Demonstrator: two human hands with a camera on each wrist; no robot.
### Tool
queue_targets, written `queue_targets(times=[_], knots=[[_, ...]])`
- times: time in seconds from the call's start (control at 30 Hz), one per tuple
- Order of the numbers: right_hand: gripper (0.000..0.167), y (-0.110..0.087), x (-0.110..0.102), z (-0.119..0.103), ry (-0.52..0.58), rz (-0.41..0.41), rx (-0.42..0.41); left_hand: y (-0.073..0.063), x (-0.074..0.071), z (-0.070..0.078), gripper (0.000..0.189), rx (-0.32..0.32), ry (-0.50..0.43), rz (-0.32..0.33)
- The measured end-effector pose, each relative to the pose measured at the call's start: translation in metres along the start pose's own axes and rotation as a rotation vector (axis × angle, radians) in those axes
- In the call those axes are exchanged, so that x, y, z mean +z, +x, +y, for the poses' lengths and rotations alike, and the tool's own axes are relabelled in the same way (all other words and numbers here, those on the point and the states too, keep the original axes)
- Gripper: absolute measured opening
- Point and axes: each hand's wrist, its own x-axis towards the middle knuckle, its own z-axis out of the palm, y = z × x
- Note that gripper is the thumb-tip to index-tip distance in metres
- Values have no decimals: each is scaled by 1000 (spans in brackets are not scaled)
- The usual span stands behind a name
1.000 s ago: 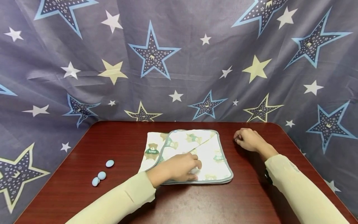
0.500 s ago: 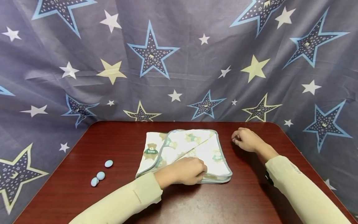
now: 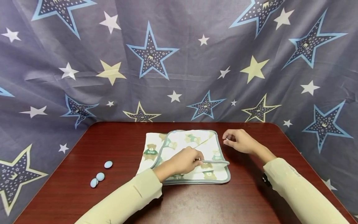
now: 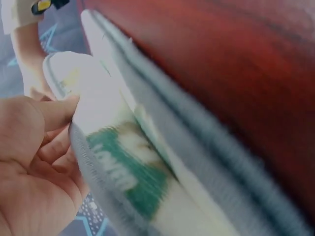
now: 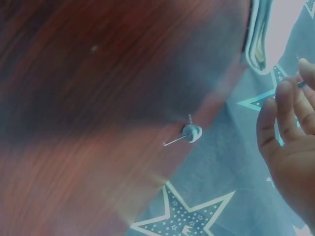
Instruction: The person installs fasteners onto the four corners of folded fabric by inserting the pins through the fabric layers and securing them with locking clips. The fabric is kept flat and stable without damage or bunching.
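A folded white cloth [image 3: 170, 152] printed with bears and edged in grey-blue lies mid-table. My left hand [image 3: 186, 160] pinches its upper layer at the near edge and holds that edge raised and folded back. In the left wrist view, the thumb of my left hand [image 4: 39, 162] presses on the cloth [image 4: 93, 103] with the fingers behind. Just right of the cloth is my right hand [image 3: 241, 141], its thumb and fingertips together around a small thin thing [image 5: 301, 84], which looks like a pin. Its far end is hard to make out.
Several light blue oval pieces [image 3: 100, 176] lie on the table [image 3: 72, 193] at the left. A round-headed pin [image 5: 192, 132] lies near the table's edge in the right wrist view. A star-printed curtain [image 3: 179, 71] hangs behind the table.
My left hand has taken the cloth's near edge and lifted it away from the layer beneath. My right hand has moved left, closer to the cloth.
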Motion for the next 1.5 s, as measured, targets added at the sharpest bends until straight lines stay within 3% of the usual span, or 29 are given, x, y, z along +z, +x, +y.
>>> queue_targets(times=[0.17,0.37,0.43,0.57,0.7,0.83,1.07,1.2,1.37,1.5], knots=[[12,1,2,-6,78,6,29,2,-7,-6,12,-121,-107,32],[9,6,1,-14,159,22,178,7,-11,-16,9,-196,-190,106],[7,8,1,-18,219,13,238,8,-14,-21,8,-224,-225,118],[20,11,0,-28,397,-7,353,11,-17,-31,8,-270,-275,140],[27,14,0,-36,523,26,402,13,-19,-41,8,-301,-313,175],[23,17,-2,-44,500,102,364,13,-22,-47,9,-347,-353,194],[16,22,2,-62,485,184,187,11,-29,-47,10,-437,-426,211],[12,25,13,-73,502,202,121,11,-32,-46,10,-450,-453,231],[13,28,26,-83,566,193,110,11,-34,-45,9,-453,-432,275],[14,30,33,-89,551,175,88,10,-36,-44,9,-463,-425,317]])
